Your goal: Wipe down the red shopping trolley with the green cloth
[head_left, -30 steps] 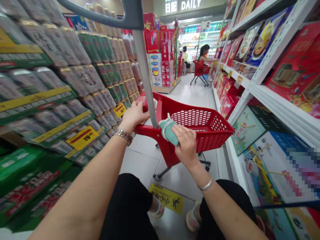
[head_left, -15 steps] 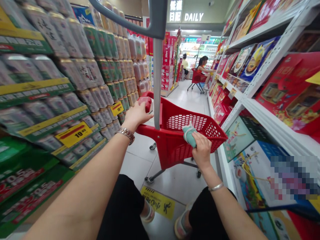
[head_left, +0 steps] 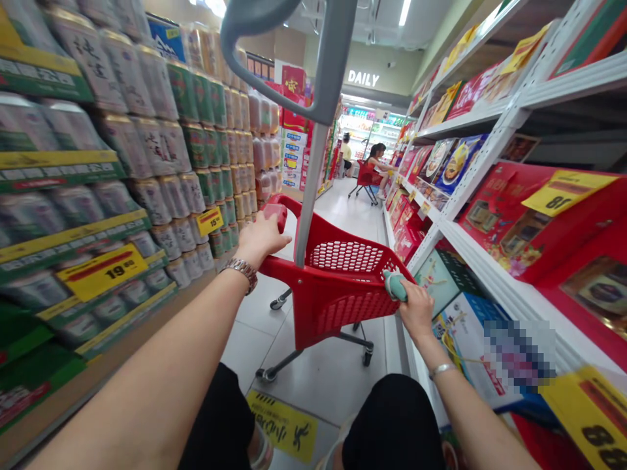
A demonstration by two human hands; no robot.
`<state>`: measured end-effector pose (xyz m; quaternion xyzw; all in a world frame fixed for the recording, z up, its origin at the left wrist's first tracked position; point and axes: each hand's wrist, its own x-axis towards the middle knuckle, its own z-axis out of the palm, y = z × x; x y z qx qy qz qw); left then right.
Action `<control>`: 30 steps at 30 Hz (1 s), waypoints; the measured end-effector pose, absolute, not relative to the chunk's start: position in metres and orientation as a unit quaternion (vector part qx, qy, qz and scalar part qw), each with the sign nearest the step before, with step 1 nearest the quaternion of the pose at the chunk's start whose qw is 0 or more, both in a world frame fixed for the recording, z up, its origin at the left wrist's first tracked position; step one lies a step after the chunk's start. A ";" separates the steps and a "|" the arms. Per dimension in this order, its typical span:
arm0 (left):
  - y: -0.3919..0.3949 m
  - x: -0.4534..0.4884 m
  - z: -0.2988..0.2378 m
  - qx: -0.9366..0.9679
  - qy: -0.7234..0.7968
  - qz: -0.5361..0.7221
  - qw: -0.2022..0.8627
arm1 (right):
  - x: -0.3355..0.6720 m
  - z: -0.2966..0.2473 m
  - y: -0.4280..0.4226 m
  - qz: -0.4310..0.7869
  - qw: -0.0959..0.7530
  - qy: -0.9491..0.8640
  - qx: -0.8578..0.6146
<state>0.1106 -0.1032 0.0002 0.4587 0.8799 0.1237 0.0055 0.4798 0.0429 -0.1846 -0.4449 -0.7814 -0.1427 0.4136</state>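
Observation:
The red shopping cart (head_left: pixel 313 307) stands in the aisle before me, its basket wall pierced with holes. A grey pole with a grey loop (head_left: pixel 323 78) rises from its near end. My left hand (head_left: pixel 262 235) is closed over the cart's red handle at the left, beside a pinkish-red block; part of the grip is hidden. My right hand (head_left: pixel 416 310) is closed round one end of a small teal bundle (head_left: pixel 394 285) with a pale band. The bundle is over the basket's right rim, close to the shelf; I cannot tell if it touches the rim.
Stacked drink cans (head_left: pixel 161 143) with yellow price tags line the left side. White shelves (head_left: pixel 470 245) with red and blue gift boxes run along the right, close to my right arm. A yellow sign (head_left: pixel 284 427) lies on the floor. Farther on, a person crouches by another red cart (head_left: pixel 367 175).
My right hand has moved right with the teal bundle, from above the basket's near side toward its right end. The view has tilted up and shifted; my left hand stays on the handle.

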 end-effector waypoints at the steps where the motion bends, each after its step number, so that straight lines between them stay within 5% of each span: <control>1: -0.103 0.110 0.001 0.458 0.880 0.127 0.008 | 0.475 -0.181 0.037 -0.136 0.426 -0.776 -0.444; 14: -0.116 0.120 0.003 0.450 0.884 0.125 0.004 | 0.334 -0.126 -0.102 -0.098 0.528 -0.837 -0.110; 30: -0.144 0.132 0.005 0.448 0.886 0.118 0.005 | 0.385 -0.192 -0.104 -0.156 0.421 -0.884 -0.133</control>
